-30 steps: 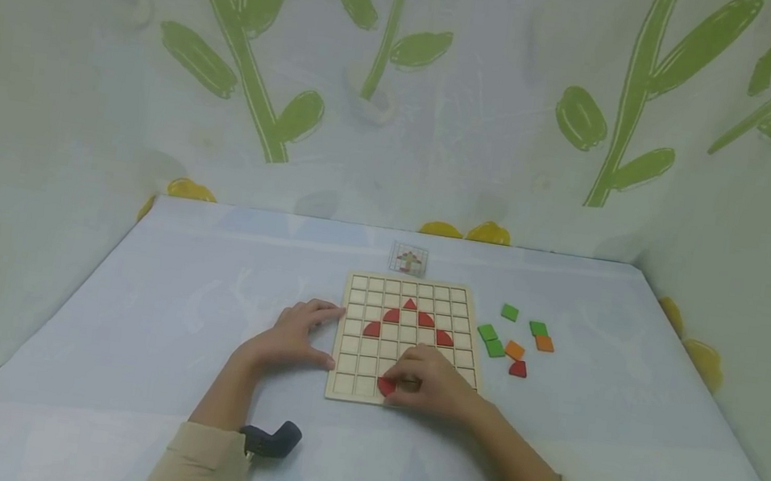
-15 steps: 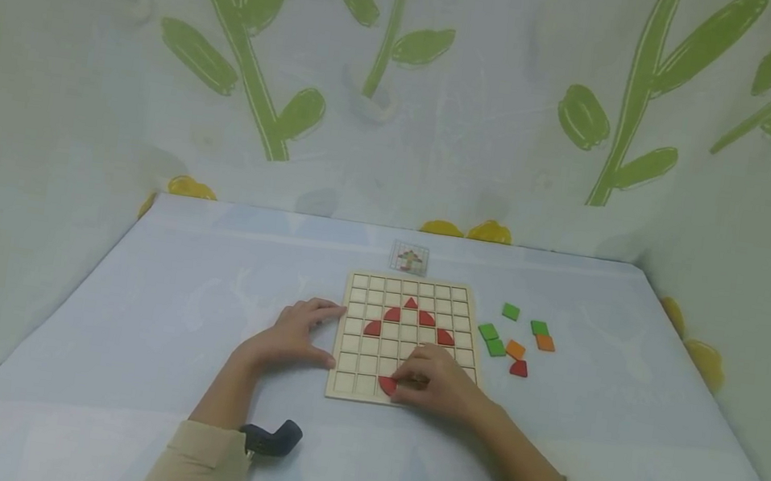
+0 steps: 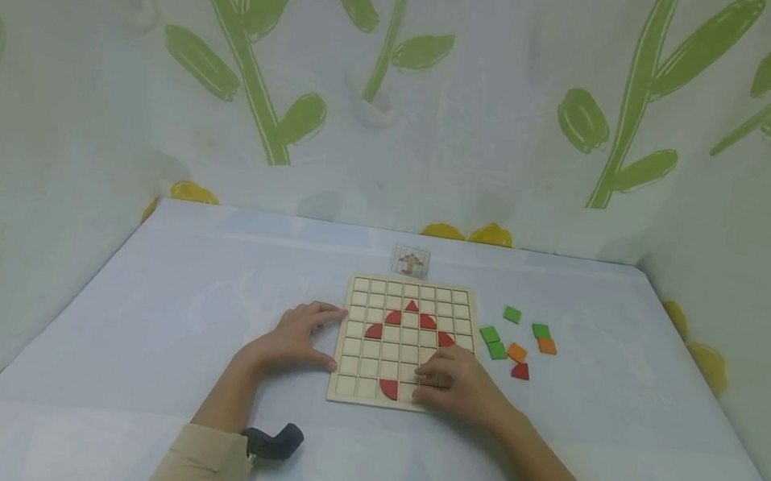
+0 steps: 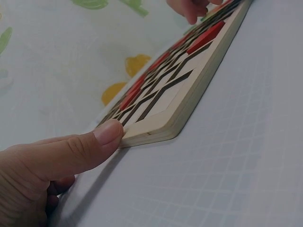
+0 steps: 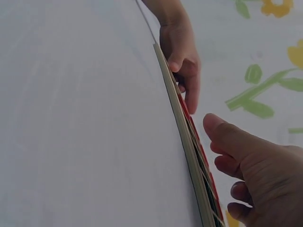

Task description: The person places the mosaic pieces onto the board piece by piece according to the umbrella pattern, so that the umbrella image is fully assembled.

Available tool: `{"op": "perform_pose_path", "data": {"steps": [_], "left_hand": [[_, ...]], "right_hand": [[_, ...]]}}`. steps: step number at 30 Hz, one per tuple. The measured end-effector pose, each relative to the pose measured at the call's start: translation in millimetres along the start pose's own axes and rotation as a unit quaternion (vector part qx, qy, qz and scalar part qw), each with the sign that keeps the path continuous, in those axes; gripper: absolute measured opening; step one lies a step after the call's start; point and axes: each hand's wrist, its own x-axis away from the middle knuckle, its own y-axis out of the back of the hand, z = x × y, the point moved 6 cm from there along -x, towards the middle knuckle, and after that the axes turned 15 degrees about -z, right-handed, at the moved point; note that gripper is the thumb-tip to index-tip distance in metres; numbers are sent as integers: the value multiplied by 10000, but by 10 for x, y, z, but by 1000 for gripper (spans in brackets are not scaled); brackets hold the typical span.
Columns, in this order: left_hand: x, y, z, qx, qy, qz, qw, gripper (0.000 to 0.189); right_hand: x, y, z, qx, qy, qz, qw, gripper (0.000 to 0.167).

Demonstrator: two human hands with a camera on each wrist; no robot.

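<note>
A wooden grid board (image 3: pixel 350 364) lies flat on the table. My left hand (image 3: pixel 297 336) touches its left edge with thumb and forefinger spread apart; in the left wrist view the thumb (image 4: pixel 85 150) rests at the board's corner. Over the lower right part of the board is my right hand (image 3: pixel 460 384), its fingers loosely bent with nothing seen between them. Just left of it, a red quarter-circle tile (image 3: pixel 389 389) sits in a bottom-row cell. Farther up the grid are a red triangle tile (image 3: pixel 412 306) and several red quarter-circle tiles, one partly covered by the right hand.
Right of the board lie several green square tiles (image 3: pixel 512 314), two orange square tiles (image 3: pixel 517 353) and a loose red tile (image 3: pixel 520 370). A small pattern card (image 3: pixel 410 261) lies behind the board. A flower-printed wall stands at the table's far edge.
My right hand has let go of the red quarter-circle tile, which stays in the bottom row, and has moved right. My left hand has kept its place at the board's edge.
</note>
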Motion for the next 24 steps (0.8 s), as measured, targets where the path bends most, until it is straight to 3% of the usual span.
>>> {"op": "perform_pose_path", "data": {"steps": [7, 17, 24], "left_hand": [[9, 5, 11, -3, 12, -3, 10000, 85], [2, -23, 20, -6, 25, 1, 10000, 85], [-5, -20, 25, -21, 14, -22, 10000, 86]], "right_hand": [[23, 113, -112, 111, -21, -220, 9997, 24], [84, 310, -307, 79, -385, -479, 9981, 25], [109, 483, -398, 150, 136, -1039, 9944, 26]]}}
